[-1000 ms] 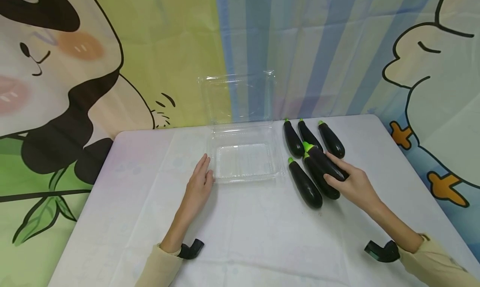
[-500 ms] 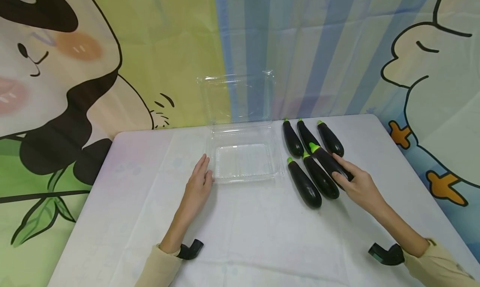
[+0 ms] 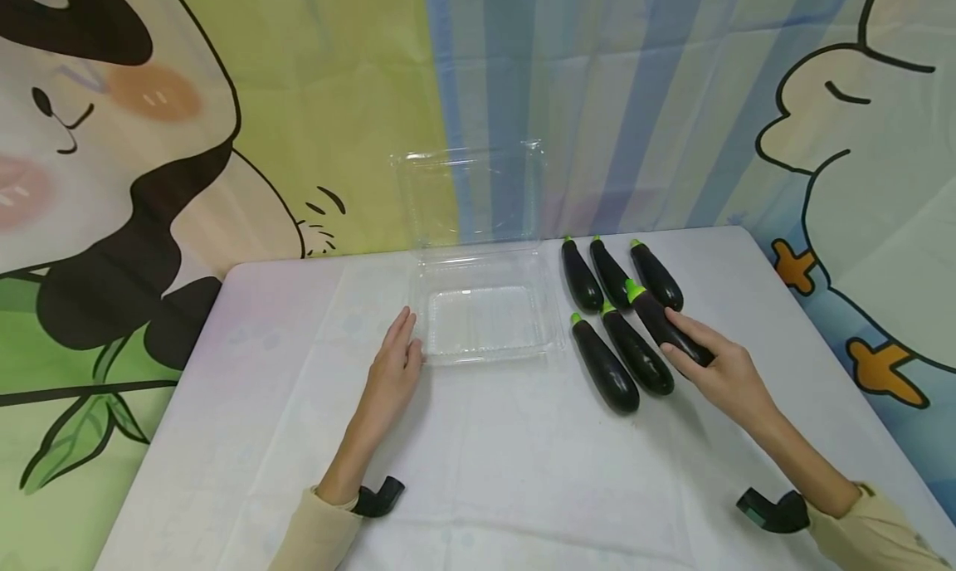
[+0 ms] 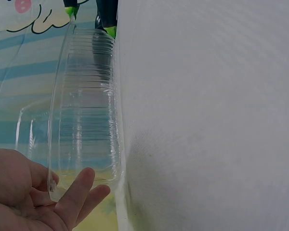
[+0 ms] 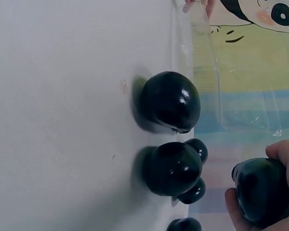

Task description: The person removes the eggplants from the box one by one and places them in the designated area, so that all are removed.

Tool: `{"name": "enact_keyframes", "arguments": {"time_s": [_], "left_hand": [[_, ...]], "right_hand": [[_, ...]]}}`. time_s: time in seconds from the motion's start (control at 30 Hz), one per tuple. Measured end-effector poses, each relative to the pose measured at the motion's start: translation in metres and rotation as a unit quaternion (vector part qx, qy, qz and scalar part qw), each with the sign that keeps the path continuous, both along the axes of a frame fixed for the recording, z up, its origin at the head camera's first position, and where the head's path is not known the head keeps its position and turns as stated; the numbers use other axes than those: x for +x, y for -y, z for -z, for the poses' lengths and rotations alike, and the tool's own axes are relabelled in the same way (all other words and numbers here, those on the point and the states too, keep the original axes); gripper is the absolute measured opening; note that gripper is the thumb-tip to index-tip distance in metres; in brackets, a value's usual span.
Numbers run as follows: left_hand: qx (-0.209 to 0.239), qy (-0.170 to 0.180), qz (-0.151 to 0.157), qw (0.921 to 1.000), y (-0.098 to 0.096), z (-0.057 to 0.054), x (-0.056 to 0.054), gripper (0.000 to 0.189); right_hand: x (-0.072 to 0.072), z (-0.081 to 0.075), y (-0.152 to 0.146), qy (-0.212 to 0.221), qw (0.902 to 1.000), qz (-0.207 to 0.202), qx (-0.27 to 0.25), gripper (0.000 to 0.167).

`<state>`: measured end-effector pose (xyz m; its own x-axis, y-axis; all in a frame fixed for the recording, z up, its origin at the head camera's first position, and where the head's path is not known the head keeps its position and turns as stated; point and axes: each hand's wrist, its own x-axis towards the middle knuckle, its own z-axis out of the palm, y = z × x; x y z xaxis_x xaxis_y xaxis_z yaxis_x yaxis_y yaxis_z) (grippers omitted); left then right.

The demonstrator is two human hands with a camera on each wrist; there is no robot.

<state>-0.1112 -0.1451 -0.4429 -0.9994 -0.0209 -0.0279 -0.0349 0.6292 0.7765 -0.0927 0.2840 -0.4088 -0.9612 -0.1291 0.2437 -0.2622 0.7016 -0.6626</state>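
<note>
In the head view, my right hand (image 3: 728,380) grips a dark purple eggplant (image 3: 667,326) by its thick end, with the green stem pointing away from me. The right wrist view has this eggplant (image 5: 260,187) raised off the tabletop, between thumb and fingers. Several other eggplants (image 3: 607,368) lie in two rows to its left and behind it. My left hand (image 3: 393,368) rests at the left edge of a clear plastic clamshell box (image 3: 485,358), fingers extended. Its fingers (image 4: 77,197) touch the corner of the box in the left wrist view. The box holds nothing.
The clear lid (image 3: 470,193) stands up at the back of the box, against a cartoon-printed cloth (image 3: 358,98). A white cloth covers the table (image 3: 485,455), whose back edge runs just behind the eggplants. Black wrist mounts (image 3: 773,511) stick out beside both sleeves.
My right hand has moved the gripped eggplant to the right, off its overlap with the front middle one. The left hand and the box have stayed in place.
</note>
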Motion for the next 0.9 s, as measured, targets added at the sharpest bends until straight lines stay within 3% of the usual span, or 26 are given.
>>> {"name": "enact_keyframes", "arguments": {"time_s": [0.2, 0.53, 0.77, 0.9], "left_hand": [[0.001, -0.001, 0.002, 1.0, 0.001, 0.0, 0.0, 0.053], [0.003, -0.003, 0.0, 1.0, 0.001, 0.001, 0.0, 0.053], [-0.002, -0.003, 0.001, 1.0, 0.001, 0.002, 0.0, 0.053], [-0.004, -0.008, 0.004, 1.0, 0.001, 0.001, -0.001, 0.053]], "right_hand": [[0.0, 0.005, -0.008, 0.017, 0.9996, 0.019, 0.013, 0.055], [-0.001, 0.012, -0.019, 0.083, 0.9938, 0.047, 0.056, 0.061], [-0.003, 0.024, -0.024, 0.146, 0.9861, 0.034, 0.073, 0.067], [-0.007, 0.029, -0.025, 0.16, 0.9846, 0.02, 0.068, 0.071]]}}
